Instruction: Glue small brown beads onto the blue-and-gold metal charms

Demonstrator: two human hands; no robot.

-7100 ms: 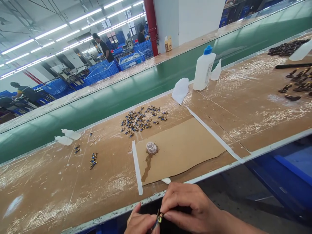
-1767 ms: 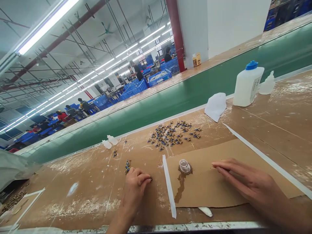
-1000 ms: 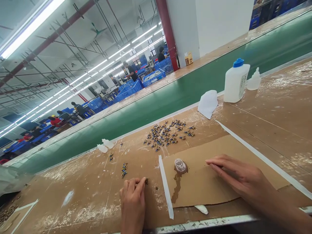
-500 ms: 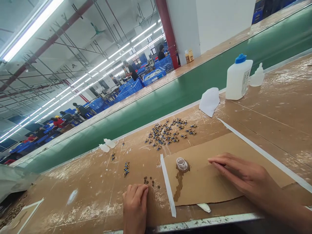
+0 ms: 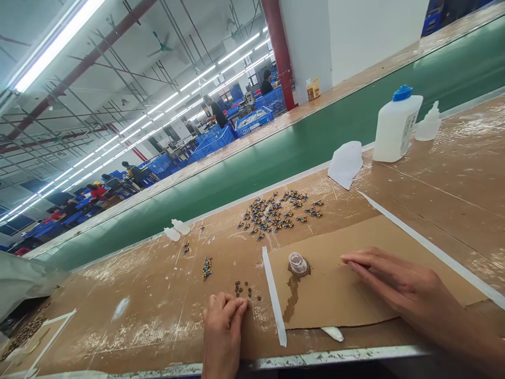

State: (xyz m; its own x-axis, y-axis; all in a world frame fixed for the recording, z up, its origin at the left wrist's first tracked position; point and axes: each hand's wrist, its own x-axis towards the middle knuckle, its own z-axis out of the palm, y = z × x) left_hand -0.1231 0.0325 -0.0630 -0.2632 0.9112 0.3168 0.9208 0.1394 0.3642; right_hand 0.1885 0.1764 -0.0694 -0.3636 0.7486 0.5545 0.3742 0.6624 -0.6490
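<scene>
My left hand (image 5: 224, 329) rests on the table with thumb and fingertips pinched together, close to several small dark round pieces (image 5: 239, 288). Whatever lies between those fingertips is too small to make out. Over a cardboard sheet (image 5: 335, 300), my right hand (image 5: 402, 287) is closed in a pinch, its thumb and index fingertips meeting; I cannot tell what they hold. To its left, a small clear cup (image 5: 298, 263) stands on the sheet, in a dark wet stain with a streak running down. Beyond the sheet lies a pile of small blue and gold pieces (image 5: 272, 213).
A white bottle with blue cap (image 5: 396, 129) and a small dropper bottle (image 5: 428, 123) stand at the far right. White paper (image 5: 346, 164) lies nearby. Two small white bottles (image 5: 176, 230) lie at the far left edge. A green conveyor belt (image 5: 252, 163) runs behind. Several people work in the background.
The whole view has shifted slightly to the right. My left fingertips have moved a little rightward along the round pieces. My right hand keeps its pinch over the cardboard.
</scene>
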